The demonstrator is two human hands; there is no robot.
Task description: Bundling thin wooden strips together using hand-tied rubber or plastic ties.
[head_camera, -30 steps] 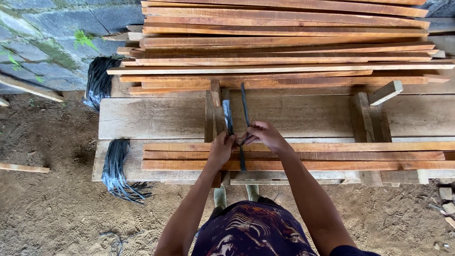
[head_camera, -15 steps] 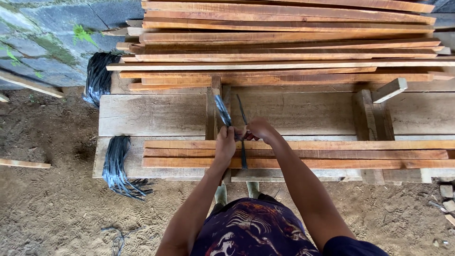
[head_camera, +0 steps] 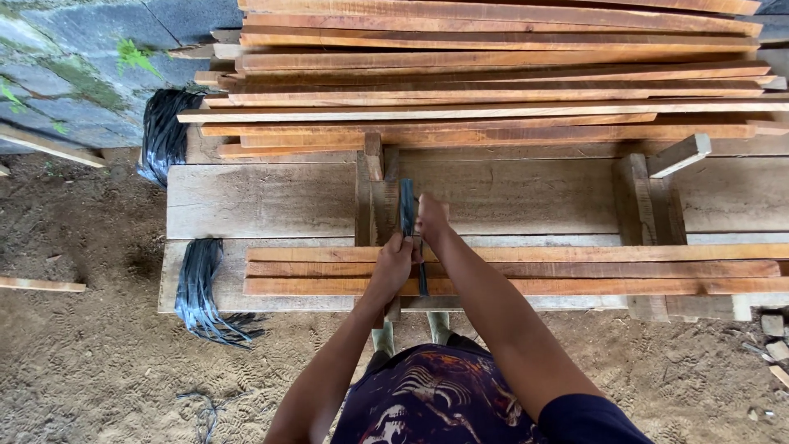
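A small bundle of long wooden slats (head_camera: 575,268) lies across the near edge of a plank workbench (head_camera: 263,201). A black plastic strap (head_camera: 407,205) runs around the bundle, and its ends rise above the slats. My left hand (head_camera: 394,261) pinches the strap just over the slats. My right hand (head_camera: 431,215) grips the strap ends a little farther up, close against the left. Both strap ends now stand together between my hands.
A big stack of slats (head_camera: 493,74) fills the back of the bench. Bunches of black straps hang at the bench's left end (head_camera: 201,288) and farther back (head_camera: 164,136). Upright wooden blocks (head_camera: 641,201) stand on the bench. Sandy ground and a stone wall (head_camera: 74,66) lie left.
The two strap ends were spread apart; now they are drawn together. My right hand has moved up and left over the strap, close to my left hand.
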